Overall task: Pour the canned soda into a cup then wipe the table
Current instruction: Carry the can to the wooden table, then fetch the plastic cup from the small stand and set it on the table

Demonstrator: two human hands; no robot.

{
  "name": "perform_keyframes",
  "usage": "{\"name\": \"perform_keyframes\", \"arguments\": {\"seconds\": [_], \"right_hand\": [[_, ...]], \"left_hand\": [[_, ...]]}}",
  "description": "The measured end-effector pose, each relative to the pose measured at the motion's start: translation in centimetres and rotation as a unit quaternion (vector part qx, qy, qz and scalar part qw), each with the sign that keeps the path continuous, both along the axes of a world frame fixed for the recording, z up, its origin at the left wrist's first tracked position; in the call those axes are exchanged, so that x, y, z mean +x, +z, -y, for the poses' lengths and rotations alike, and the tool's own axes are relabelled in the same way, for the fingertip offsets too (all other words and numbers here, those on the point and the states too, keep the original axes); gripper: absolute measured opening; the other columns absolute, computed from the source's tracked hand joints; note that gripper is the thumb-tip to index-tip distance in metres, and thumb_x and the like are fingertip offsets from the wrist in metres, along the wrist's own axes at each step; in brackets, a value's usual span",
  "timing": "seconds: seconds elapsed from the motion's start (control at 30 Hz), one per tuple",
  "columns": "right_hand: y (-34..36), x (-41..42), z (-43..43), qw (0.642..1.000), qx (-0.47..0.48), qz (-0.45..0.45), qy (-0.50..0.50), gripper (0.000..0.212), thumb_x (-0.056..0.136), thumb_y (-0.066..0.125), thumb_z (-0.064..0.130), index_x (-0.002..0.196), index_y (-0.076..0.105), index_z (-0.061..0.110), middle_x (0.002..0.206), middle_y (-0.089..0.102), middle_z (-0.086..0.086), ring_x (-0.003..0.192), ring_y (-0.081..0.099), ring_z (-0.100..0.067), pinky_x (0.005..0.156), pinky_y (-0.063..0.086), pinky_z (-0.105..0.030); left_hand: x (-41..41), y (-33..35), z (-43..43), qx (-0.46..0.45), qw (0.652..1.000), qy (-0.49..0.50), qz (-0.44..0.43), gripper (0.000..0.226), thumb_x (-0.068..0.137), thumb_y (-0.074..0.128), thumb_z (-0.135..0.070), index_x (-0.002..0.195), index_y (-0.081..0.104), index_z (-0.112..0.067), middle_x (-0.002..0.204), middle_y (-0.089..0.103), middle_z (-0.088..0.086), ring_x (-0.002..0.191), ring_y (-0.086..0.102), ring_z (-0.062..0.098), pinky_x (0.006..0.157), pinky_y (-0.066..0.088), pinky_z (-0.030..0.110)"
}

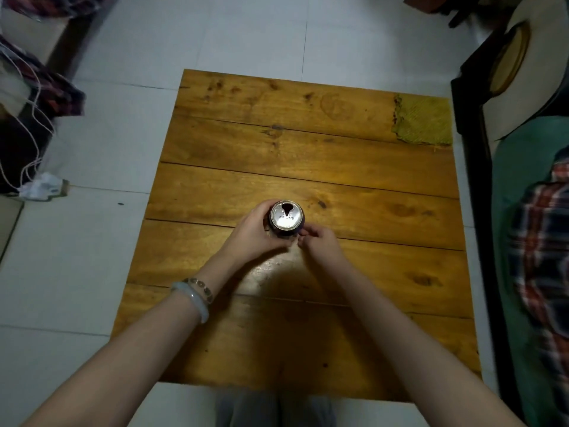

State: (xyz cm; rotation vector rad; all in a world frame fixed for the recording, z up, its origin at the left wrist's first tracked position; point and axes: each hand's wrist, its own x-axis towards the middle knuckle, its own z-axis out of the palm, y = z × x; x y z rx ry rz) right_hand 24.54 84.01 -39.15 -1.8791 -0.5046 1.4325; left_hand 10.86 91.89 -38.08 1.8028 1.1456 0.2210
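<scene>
Can (285,217) upright on table (385,211), mouth open. Left hand (255,234) wraps it, likely steadying. Right hand (318,241) curled just beside the can; can't tell if pinching anything. Cloth (423,120) well beyond the can, right, likely staged for wiping. No cup visible.

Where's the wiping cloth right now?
In the head view, the yellow-green cloth lies flat on the far right corner of the table, well away from the soda can that the left hand grips mid-table.
</scene>
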Motion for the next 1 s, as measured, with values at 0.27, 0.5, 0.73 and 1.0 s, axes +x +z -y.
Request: {"name": "perform_keyframes", "arguments": {"seconds": [0.27, 0.5, 0.73, 1.0], "right_hand": [[9.0, 0.6, 2.2, 0.957, -0.002, 0.218, 0.192, 0.049, 0.089, 0.048, -0.001, 0.137, 0.044, 0.008, 0.138, 0.048, -0.01, 0.116, 0.05, -0.019, 0.091, 0.046, -0.027], [21.7, -2.3, 4.6, 0.807, 0.108, 0.424, 0.396, 0.06, 0.083, 0.056, 0.012, 0.14, 0.037, 0.008, 0.136, 0.045, -0.011, 0.126, 0.04, -0.028, 0.103, 0.034, -0.035], [29.4, -8.9, 3.8, 0.684, 0.273, 0.511, 0.443, 0.069, 0.08, 0.062, 0.023, 0.141, 0.036, 0.003, 0.133, 0.049, -0.017, 0.119, 0.048, -0.034, 0.098, 0.042, -0.043], [32.8, -19.9, 1.0, 0.593, 0.405, 0.458, 0.524, 0.071, 0.071, 0.072, 0.019, 0.133, 0.044, -0.002, 0.129, 0.053, -0.023, 0.115, 0.054, -0.038, 0.095, 0.046, -0.045]], "left_hand": [[-3.0, 7.8, 1.6, 0.023, 0.994, -0.002, -0.103, 0.102, 0.068, 0.083, -0.031, 0.147, 0.02, -0.019, 0.151, 0.032, 0.001, 0.139, 0.027, 0.018, 0.113, 0.026, 0.036], [-7.9, 18.3, 7.6, 0.253, 0.939, -0.036, -0.229, 0.079, 0.084, 0.067, -0.035, 0.145, 0.026, -0.005, 0.152, 0.025, 0.015, 0.142, 0.019, 0.029, 0.116, 0.011, 0.039], [-13.6, 25.4, 11.1, 0.343, 0.892, 0.064, -0.288, 0.088, 0.068, 0.079, -0.037, 0.137, 0.04, 0.001, 0.141, 0.043, 0.022, 0.132, 0.04, 0.037, 0.109, 0.024, 0.047], [-23.2, 29.5, 14.5, 0.332, 0.841, 0.244, -0.351, 0.087, 0.067, 0.08, -0.037, 0.135, 0.043, 0.002, 0.136, 0.05, 0.02, 0.124, 0.05, 0.035, 0.104, 0.033, 0.05]]}}
